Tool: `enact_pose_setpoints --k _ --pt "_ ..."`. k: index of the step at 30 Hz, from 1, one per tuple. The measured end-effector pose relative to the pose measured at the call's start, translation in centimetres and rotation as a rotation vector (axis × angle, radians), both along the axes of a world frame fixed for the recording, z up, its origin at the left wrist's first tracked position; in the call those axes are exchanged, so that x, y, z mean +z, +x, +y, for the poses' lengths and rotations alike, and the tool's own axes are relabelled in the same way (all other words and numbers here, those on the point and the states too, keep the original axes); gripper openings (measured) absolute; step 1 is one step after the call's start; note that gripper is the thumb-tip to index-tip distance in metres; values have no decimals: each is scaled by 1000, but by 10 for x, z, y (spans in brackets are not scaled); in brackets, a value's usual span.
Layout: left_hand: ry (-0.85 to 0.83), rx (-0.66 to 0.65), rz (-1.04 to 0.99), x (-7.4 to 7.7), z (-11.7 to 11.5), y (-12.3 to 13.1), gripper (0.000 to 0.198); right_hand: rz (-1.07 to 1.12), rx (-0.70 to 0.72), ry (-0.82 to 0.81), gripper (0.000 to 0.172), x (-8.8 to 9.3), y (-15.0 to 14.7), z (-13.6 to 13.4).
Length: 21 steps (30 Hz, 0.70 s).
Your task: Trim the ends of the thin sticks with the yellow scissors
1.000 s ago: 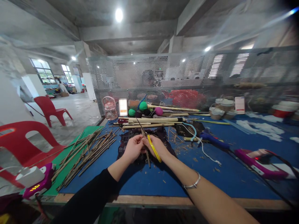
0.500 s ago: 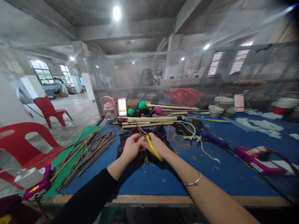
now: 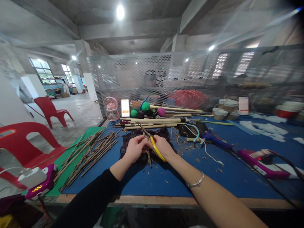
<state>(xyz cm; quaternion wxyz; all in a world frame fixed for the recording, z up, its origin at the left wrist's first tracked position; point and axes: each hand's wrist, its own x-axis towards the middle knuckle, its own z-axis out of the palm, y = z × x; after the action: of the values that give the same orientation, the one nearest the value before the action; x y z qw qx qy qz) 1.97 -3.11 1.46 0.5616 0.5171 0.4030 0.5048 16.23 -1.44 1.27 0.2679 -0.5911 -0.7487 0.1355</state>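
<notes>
My left hand point(image 3: 134, 148) is closed, its thumb and fingertips pinching a short brown twig point(image 3: 149, 159) that points down toward me. Close against it, my right hand point(image 3: 162, 147) grips a pair of scissors with a yellow handle point(image 3: 156, 150). The scissor blades point(image 3: 142, 127) point away from me, up and to the left, near the twig's upper end. Both hands meet over a dark crumpled cloth point(image 3: 125, 141) on the blue table mat point(image 3: 147, 186). My fingers hide part of the twig and the scissor pivot.
A pile of long twigs point(image 3: 92, 158) lies at left, partly on a green mat point(image 3: 60, 182). Pale sticks point(image 3: 154, 121) and yarn balls point(image 3: 145, 106) lie behind the cloth. A purple device point(image 3: 263, 164) sits at right, a red chair point(image 3: 30, 145) at left.
The view has shifted slightly. My hands keep nearly the same grip on the twig and scissors, with the yellow handle turned a little.
</notes>
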Motion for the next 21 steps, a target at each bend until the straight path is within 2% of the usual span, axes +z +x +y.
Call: enact_pose_setpoints --k 6,14,21 --pt "-18 -12 -4 1 1 -1 29 31 31 2 47 -1 2 3" --pt "28 34 27 -4 8 -7 38 -14 35 -10 44 2 2 -2" --pt "35 23 61 -3 7 -5 39 90 111 -4 48 -1 -1 -3"
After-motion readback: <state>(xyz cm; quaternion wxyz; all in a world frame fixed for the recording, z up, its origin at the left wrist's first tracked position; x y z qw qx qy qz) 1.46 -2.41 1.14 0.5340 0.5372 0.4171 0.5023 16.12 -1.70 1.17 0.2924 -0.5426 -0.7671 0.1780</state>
